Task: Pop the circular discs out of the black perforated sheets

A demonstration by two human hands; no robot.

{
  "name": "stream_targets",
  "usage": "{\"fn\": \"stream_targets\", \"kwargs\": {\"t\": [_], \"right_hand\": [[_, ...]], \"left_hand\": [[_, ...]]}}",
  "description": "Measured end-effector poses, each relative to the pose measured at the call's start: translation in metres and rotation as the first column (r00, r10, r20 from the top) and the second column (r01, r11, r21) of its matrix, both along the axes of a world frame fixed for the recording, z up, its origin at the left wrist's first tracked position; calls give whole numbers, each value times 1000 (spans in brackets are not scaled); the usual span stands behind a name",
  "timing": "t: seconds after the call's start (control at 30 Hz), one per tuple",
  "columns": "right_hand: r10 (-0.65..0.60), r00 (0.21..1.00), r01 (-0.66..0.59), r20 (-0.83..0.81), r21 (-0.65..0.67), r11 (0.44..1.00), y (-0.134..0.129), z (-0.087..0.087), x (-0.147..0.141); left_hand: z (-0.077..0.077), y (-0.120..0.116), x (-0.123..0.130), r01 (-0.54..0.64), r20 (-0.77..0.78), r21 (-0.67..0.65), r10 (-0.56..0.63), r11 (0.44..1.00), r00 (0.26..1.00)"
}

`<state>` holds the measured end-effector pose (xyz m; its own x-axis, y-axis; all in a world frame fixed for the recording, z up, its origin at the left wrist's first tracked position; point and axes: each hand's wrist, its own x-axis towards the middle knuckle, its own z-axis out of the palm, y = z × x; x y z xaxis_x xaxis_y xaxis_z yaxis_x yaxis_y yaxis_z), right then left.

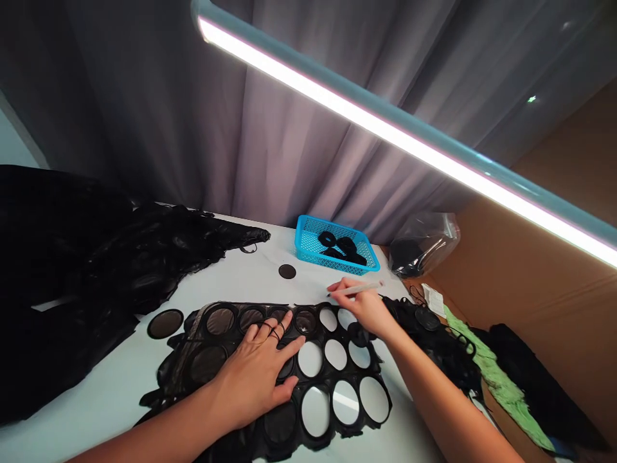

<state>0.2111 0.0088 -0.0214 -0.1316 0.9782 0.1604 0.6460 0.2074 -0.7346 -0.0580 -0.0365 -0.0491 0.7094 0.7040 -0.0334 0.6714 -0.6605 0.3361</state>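
My left hand [263, 366] lies open, fingers spread, on a black sheet [284, 392] with rows of round cut-outs. Thin black loops cross its fingers. White shows through the cut-outs on the right, while those on the left look dark. My right hand [361, 305] is closed round a slim white pen-shaped tool [359, 289], its dark tip pointing left just above the sheet's far edge. Something small and black hangs under that hand; I cannot make out what it is. Two loose dark discs lie apart from the sheet, one [165, 323] left and one [287, 271] beyond it.
A blue basket [308, 249] with several black ring-like pieces stands at the back. Black scrap material [159, 257] is heaped on the left. To the right lie a clear plastic bag [429, 241], more black pieces [434, 341] and green cloth [506, 386]. A lit tube lamp [385, 122] hangs above.
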Motion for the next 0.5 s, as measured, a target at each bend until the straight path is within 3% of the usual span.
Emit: {"fn": "stream_targets", "kwargs": {"t": [0.13, 0.3, 0.5], "right_hand": [[168, 976, -186, -135, -126, 974, -20, -15, -31], [186, 967, -210, -177, -129, 969, -25, -31, -32], [208, 956, -238, -208, -130, 963, -23, -31, -30]], "left_hand": [[-2, 0, -1, -9, 24, 8, 8, 1000, 1000], [-3, 1, 0, -7, 6, -7, 7, 1000, 1000], [-5, 3, 1, 10, -21, 8, -10, 1000, 1000]]}}
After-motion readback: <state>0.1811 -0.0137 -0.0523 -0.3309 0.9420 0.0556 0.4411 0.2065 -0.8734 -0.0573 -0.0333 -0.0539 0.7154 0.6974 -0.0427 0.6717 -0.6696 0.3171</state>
